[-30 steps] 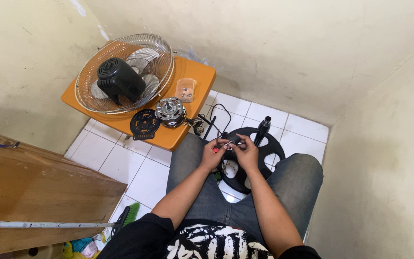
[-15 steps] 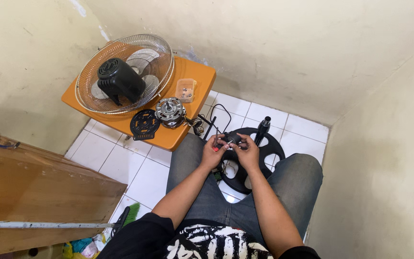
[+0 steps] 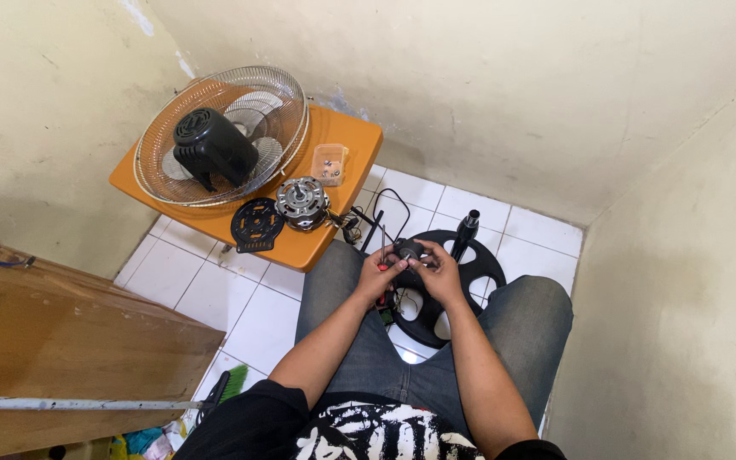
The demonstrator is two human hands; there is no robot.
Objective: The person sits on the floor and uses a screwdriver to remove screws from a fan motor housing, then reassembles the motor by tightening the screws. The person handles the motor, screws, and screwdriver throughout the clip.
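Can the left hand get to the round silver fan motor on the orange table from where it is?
Probably yes, once freed. The left hand pinches a small black part together with the right hand. The round silver fan motor sits uncovered near the orange table edge, nothing between.

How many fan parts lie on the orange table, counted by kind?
Wire guard: 1
Black motor cover: 1
Bare motor: 1
Black round plate: 1
Small clear box: 1
Total: 5, on the orange table

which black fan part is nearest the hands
The round black base on the floor, just under both hands. The black motor cover and flat black plate lie on the orange table.
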